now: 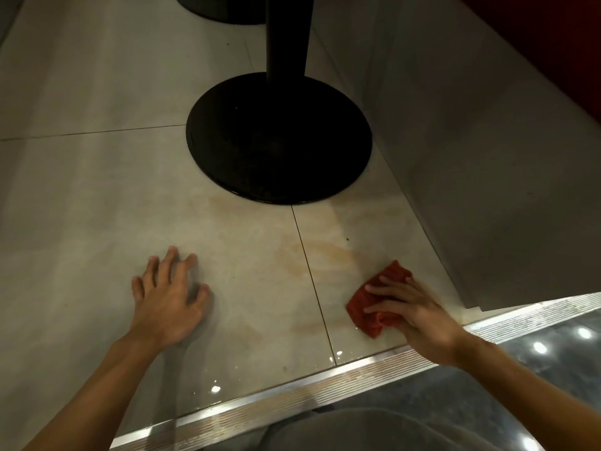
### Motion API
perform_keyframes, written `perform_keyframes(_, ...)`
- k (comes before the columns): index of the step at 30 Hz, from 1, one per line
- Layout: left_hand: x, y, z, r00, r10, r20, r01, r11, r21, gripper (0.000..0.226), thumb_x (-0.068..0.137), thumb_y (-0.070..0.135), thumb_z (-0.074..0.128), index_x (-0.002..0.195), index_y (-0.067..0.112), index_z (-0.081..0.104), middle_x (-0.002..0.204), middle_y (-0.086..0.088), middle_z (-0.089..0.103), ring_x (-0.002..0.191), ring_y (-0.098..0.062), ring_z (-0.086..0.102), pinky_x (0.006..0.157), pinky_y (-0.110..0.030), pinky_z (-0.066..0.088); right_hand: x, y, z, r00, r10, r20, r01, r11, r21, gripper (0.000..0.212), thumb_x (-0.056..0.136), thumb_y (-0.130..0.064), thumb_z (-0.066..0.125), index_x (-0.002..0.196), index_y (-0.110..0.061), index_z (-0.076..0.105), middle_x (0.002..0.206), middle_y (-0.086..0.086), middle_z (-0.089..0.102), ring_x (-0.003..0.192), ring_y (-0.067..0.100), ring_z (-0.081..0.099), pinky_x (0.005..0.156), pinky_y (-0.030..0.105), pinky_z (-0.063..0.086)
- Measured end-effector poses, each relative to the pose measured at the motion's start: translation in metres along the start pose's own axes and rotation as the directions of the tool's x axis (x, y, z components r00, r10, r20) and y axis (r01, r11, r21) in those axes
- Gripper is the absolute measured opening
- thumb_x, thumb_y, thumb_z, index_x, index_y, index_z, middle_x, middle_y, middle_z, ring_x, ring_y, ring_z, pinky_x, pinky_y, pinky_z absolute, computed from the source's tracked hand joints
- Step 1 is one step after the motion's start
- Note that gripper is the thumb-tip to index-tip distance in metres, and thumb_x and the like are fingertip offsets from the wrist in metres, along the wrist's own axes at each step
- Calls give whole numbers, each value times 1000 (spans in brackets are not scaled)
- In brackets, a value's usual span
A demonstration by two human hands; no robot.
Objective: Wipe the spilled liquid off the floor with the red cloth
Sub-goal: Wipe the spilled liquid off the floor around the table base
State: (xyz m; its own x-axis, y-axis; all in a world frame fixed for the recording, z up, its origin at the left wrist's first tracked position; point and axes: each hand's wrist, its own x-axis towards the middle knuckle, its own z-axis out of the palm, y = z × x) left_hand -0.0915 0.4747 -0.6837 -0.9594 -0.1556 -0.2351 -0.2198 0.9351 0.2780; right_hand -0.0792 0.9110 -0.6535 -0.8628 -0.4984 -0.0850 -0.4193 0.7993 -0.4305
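Wiping goes best if we press the red cloth [377, 297] flat under our right hand [413, 307] and slide it over the orange spill [328, 252] near the black table base [279, 138]. Our left hand [169, 297] rests spread wide and bare on the floor [97, 196]. We see no writing anywhere.

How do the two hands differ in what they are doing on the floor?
The left hand is empty, its fingers spread, propped on a bare tile. The right hand presses down on the crumpled red cloth, beside the orange-brown stain. Both rest palm down on the pale floor.
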Motion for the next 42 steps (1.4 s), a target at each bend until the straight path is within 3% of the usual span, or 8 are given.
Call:
perform_keyframes(4,-2,14,-4,996,83,-42,-84,996,-19,69,77,49,38,143,27,36,157,-6,22,144,-33,13,116,-50,13,4,-8,-13,987,162,2,-158,962,224,43,90,0,60,111,-38,65,126,-14,61,127,14,52,110,38,37)
perform_keyframes(7,0,34,1,990,138,-2,-138,990,-18,71,78,51,35,146,30,30,159,-1,17,145,-29,8,117,-47,9,25,-28,-34,952,303,35,-247,697,673,30,100,-10,46,106,-27,70,113,-7,71,106,14,66,91,27,53)
perform_keyframes(11,8,43,6,994,106,39,-106,994,-9,63,88,50,39,147,34,24,160,4,6,145,-27,-1,117,-50,4,79,-39,-42,851,485,-200,-282,744,606,28,102,-23,44,102,-44,63,93,-27,67,79,3,67,47,37,58)
perform_keyframes(14,7,41,6,993,98,60,-98,995,-6,62,90,50,41,148,37,20,161,6,2,146,-26,-3,117,-49,2,125,-45,-26,796,518,-312,-323,801,505,34,97,-15,46,115,-39,61,109,-24,68,101,7,64,76,36,58)
perform_keyframes(19,6,41,3,993,99,58,-99,995,-10,62,91,51,40,148,39,18,161,7,0,147,-25,-3,118,-48,2,168,-77,24,768,598,-228,-604,795,50,52,88,-19,52,136,-40,47,148,0,44,138,32,32,115,56,16)
perform_keyframes(25,6,40,5,994,100,53,-98,995,-24,65,88,55,33,148,39,17,161,8,0,147,-24,-5,118,-48,-1,147,-100,49,965,234,-119,-242,968,-65,54,94,-13,46,142,-39,42,158,-7,28,149,23,11,118,43,-10)
perform_keyframes(31,6,37,8,994,101,41,-99,994,-37,62,91,53,39,148,40,18,161,9,0,147,-22,-7,118,-49,-1,86,-64,39,998,-69,6,69,997,30,43,95,-29,38,133,-38,55,151,-17,37,148,9,15,121,40,2)
perform_keyframes(42,6,43,7,995,79,64,-76,996,-52,63,89,53,34,148,38,18,161,8,-2,146,-23,-9,117,-49,-5,81,-13,5,902,360,-238,-324,929,177,32,98,-26,54,128,-33,60,139,-23,44,138,1,26,119,38,16)
